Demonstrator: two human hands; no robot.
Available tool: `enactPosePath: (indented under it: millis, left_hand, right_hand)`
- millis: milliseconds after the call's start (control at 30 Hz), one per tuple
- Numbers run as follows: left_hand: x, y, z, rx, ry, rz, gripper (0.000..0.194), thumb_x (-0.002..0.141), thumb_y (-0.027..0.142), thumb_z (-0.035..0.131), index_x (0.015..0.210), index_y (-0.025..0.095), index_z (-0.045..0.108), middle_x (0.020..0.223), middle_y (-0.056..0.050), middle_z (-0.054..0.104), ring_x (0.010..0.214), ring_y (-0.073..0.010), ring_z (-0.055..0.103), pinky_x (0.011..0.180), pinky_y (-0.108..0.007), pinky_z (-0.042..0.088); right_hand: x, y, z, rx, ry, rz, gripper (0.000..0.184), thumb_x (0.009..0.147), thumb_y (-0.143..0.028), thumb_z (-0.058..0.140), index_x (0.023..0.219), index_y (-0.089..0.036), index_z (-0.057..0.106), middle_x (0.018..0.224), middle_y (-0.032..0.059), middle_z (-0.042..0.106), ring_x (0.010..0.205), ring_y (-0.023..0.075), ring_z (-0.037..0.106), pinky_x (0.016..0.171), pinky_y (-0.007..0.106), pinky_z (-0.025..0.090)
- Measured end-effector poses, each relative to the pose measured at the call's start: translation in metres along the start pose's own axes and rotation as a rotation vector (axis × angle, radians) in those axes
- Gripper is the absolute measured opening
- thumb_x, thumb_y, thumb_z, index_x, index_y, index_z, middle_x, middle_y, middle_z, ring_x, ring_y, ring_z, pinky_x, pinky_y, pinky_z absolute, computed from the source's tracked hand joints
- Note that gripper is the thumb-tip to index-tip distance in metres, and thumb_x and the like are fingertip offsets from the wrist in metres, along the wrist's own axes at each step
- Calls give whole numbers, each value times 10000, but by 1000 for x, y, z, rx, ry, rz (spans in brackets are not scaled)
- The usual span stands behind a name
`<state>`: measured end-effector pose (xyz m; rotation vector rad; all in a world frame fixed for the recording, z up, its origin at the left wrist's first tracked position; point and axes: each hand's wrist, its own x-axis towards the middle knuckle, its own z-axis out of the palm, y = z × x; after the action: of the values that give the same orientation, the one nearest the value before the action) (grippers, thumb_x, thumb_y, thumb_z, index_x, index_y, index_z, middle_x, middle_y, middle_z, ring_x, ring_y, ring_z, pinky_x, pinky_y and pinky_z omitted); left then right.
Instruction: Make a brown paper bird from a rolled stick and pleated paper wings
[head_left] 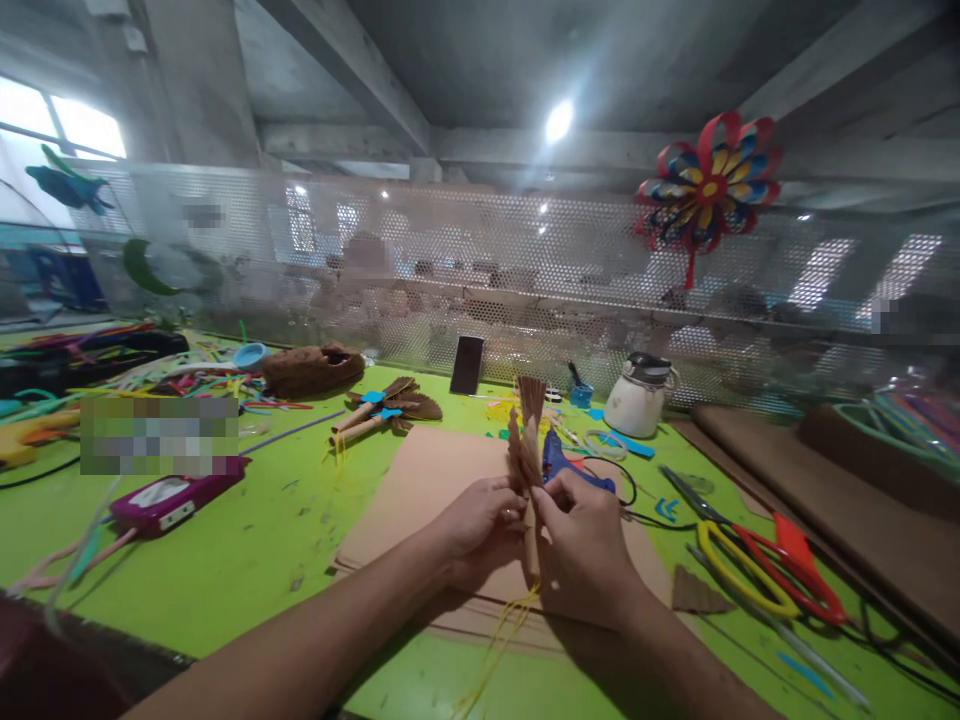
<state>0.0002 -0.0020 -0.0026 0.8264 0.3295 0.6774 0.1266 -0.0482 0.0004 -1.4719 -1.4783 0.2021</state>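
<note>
In front of me stands a rolled brown paper tube [532,550] with pleated brown paper pieces [531,410] fanning upward from its top. Yellow strings [510,625] trail from its lower end. My left hand [484,525] grips the tube from the left, fingers curled round its upper part. On the other side, my right hand [589,530] pinches the base of the pleated paper between thumb and fingers. Just behind the right hand lies a blue glue gun [571,468]. Beneath both hands is a stack of light brown paper sheets [409,490].
Similar paper pieces with blue bands [386,412] lie left of the stack. Yellow-handled scissors [739,570] and red-handled scissors [806,575] are at right, near a pleated scrap [697,590]. A purple power strip [180,500], phone [467,365] and white jug [636,402] stand around.
</note>
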Motion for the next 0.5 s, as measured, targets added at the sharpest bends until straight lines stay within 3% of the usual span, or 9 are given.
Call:
enactPosePath:
  millis: [267,500]
  left_hand:
    - [0,-1,8,8,31,32,280,671,37,540,938,108,583,831,-83,629,757,-158,600,747,-282,463]
    - [6,-4,2,48,108,117,268,655,20,495,902,114,546,810,-71,621,718,-144,600,688,-262,481]
  right_hand:
    - [-6,-3,-2,-249,-38,-173,184,862,-195,421,696,-194,501,661,33,574,597,158,505,579,268,308]
    - [-6,-8,-7,-421,-26,-277,202,848,-167,417,699,-169,553,681,47,577,622,157,500,574,264,294]
